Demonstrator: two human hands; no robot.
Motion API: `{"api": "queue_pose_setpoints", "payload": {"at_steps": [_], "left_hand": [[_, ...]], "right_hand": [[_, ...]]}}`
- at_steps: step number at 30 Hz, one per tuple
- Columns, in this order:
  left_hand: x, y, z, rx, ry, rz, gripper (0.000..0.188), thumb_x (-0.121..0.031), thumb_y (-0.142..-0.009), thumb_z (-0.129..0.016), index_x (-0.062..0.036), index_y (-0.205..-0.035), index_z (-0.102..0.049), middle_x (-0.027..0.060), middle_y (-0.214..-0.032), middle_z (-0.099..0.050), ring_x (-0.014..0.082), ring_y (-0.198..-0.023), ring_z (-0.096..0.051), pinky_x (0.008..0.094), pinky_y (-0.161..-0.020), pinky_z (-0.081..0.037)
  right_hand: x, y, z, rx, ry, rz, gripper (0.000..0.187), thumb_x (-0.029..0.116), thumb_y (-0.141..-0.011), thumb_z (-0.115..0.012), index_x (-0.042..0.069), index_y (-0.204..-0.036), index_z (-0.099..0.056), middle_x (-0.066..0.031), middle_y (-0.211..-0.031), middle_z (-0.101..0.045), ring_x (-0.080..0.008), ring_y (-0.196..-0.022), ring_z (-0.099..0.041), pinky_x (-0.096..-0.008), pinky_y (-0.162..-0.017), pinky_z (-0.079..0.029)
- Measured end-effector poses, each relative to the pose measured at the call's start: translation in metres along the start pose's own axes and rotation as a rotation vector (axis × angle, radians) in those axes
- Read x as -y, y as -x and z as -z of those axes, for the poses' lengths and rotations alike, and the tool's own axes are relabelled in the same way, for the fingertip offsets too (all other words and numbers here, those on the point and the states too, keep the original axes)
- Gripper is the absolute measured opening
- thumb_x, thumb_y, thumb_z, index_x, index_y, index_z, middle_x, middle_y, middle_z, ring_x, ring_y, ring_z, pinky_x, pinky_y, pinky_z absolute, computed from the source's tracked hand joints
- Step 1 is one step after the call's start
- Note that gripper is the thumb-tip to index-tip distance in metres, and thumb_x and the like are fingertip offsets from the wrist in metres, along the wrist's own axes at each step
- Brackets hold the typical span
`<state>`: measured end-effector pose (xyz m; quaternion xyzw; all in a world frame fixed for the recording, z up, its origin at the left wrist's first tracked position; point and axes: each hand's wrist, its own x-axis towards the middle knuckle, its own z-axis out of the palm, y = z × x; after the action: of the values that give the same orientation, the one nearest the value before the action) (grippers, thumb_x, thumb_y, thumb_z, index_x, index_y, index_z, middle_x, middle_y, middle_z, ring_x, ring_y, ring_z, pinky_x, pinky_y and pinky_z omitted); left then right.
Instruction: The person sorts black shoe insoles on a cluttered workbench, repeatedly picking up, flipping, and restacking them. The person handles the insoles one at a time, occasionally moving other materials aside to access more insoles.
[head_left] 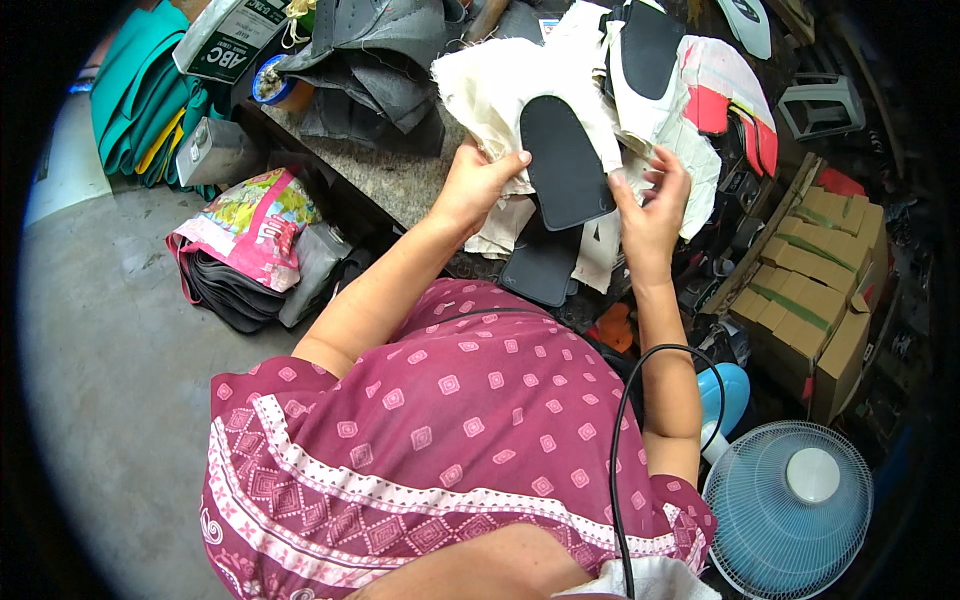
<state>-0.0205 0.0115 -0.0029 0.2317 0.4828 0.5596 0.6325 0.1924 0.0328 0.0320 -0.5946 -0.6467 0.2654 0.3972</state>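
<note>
A black rounded panel point(566, 165), arched at its far end and straight at its near end, is tilted over white cloth. My left hand point(478, 188) is closed on its left edge, thumb on top; the fingers beneath are hidden. At the panel's right edge is my right hand point(655, 205), its thumb touching or very near the edge and its fingers half curled, apart from the thumb. White cloth point(475, 85) spreads behind and around the panel. Farther off lies a similar black panel point(648, 55) on white cloth, and another black piece point(541, 268) lies below the held one.
Dark grey material point(375, 70) is heaped on the worktable point(385, 180) to the left. Near it stands a blue-rimmed tub point(270, 82). Red-and-white pieces point(735, 100) lie at the right, beyond cardboard pieces point(810, 260). A fan point(790, 510) stands at lower right; a black cable point(618, 450) crosses beside my right arm.
</note>
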Motion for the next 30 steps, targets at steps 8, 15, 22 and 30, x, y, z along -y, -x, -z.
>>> {"api": "queue_pose_setpoints", "payload": {"at_steps": [8, 15, 22, 30], "left_hand": [[-0.023, 0.018, -0.022, 0.208, -0.140, 0.039, 0.039, -0.009, -0.083, -0.072, -0.0007, -0.118, -0.057, 0.0049, -0.099, -0.066, 0.0128, -0.083, -0.064, 0.0273, -0.070, -0.054], [-0.014, 0.007, -0.024, 0.176, 0.132, 0.036, 0.045, -0.005, -0.087, -0.066, -0.0023, -0.128, -0.047, 0.0062, -0.112, -0.061, 0.0122, -0.093, -0.060, 0.0268, -0.080, -0.050], [-0.021, 0.014, -0.014, 0.066, -0.859, -0.458, 0.061, -0.010, -0.087, -0.067, -0.0006, -0.139, -0.037, 0.0135, -0.128, -0.049, 0.0211, -0.120, -0.048, 0.0340, -0.102, -0.039], [-0.007, 0.018, -0.039, 0.393, -0.067, -0.045, 0.060, -0.016, -0.093, -0.063, 0.0025, -0.142, -0.033, 0.0125, -0.133, -0.049, 0.0168, -0.123, -0.047, 0.0317, -0.105, -0.037]], "right_hand": [[0.013, -0.009, 0.001, 0.432, -0.319, -0.148, 0.065, 0.014, -0.080, -0.077, 0.000, -0.135, -0.048, -0.0140, -0.122, -0.059, -0.0223, -0.108, -0.060, -0.0323, -0.091, -0.049], [0.011, -0.007, 0.008, 0.456, -0.715, -0.541, 0.035, 0.011, -0.085, -0.072, -0.001, -0.116, -0.059, -0.0073, -0.096, -0.068, -0.0115, -0.081, -0.066, -0.0258, -0.071, -0.056], [-0.003, -0.006, -0.005, 0.171, -0.403, -0.320, 0.026, 0.015, -0.088, -0.069, -0.001, -0.107, -0.063, -0.0076, -0.091, -0.069, -0.0124, -0.081, -0.064, -0.0275, -0.072, -0.052], [-0.003, 0.008, -0.009, 0.288, -0.635, -0.380, 0.032, 0.027, -0.097, -0.060, -0.002, -0.109, -0.061, -0.0069, -0.094, -0.066, -0.0140, -0.085, -0.060, -0.0270, -0.075, -0.048]]}}
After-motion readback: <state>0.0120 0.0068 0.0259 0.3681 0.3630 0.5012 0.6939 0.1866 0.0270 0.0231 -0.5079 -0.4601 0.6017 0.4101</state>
